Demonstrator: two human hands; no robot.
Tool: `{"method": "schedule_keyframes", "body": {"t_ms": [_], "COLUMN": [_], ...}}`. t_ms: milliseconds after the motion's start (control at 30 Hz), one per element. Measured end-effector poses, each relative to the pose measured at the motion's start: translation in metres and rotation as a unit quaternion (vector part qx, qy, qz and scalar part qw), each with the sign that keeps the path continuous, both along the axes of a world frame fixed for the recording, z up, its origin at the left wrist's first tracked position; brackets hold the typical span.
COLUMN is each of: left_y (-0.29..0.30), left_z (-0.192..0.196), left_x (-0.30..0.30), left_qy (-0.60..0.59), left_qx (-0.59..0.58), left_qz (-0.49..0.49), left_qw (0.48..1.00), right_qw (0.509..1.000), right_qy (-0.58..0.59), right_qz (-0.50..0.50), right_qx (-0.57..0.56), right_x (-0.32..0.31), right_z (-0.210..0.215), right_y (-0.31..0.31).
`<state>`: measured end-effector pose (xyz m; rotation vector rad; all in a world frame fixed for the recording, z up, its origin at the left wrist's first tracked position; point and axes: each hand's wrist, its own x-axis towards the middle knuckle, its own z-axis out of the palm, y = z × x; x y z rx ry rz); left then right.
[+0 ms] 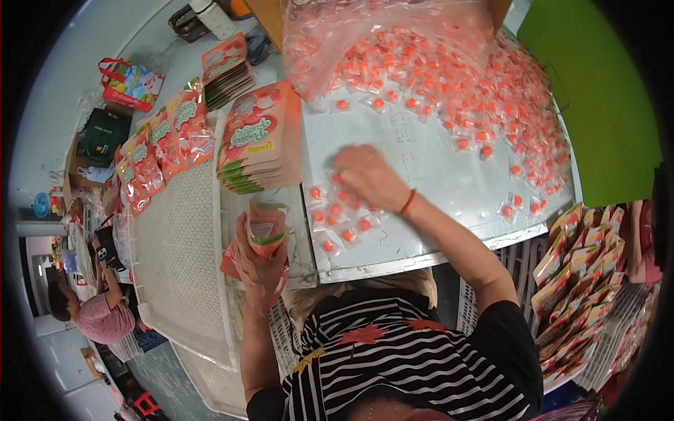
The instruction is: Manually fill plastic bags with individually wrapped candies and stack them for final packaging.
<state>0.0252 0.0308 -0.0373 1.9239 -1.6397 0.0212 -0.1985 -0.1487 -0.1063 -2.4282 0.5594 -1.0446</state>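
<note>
My left hand (257,259) is wrapped round a pink-and-green printed pouch (267,228) whose mouth gapes upward. My right hand (368,175), somewhat blurred, lies low over the metal tabletop (414,238); its fingers point away to the left and their tips are smeared. Beside and partly under it is a small group of orange-red candies in clear wrappers (349,235). A large heap of the same wrapped candies (449,77) spreads across the far and right side of the table. Just beyond my left hand stands a stack of flat pouches (260,140).
Another pouch stack (228,67) stands farther back. Filled pouches (189,126) lie along a white plastic crate (182,238) at left. More pouches fill a crate (579,281) at right. A green panel (597,98) edges the table. A person in pink (105,316) is at far left.
</note>
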Motion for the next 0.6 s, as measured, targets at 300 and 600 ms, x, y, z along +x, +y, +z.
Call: {"method": "schedule_keyframes", "body": {"t_ms": [300, 600], "left_y": [0.001, -0.002], "left_z": [-0.001, 0.001], "left_x": [0.001, 0.01], "left_qy": [-0.012, 0.008], "left_qx": [0.007, 0.014], "left_qz": [0.02, 0.045], "left_qw": [1.0, 0.999], "right_qw": [0.885, 0.96], "right_qy": [0.243, -0.047], "right_qz": [-0.398, -0.246], "right_qx": [-0.009, 0.126], "right_x": [-0.052, -0.053], "right_z": [-0.021, -0.007], "right_y": [-0.107, -0.092]}}
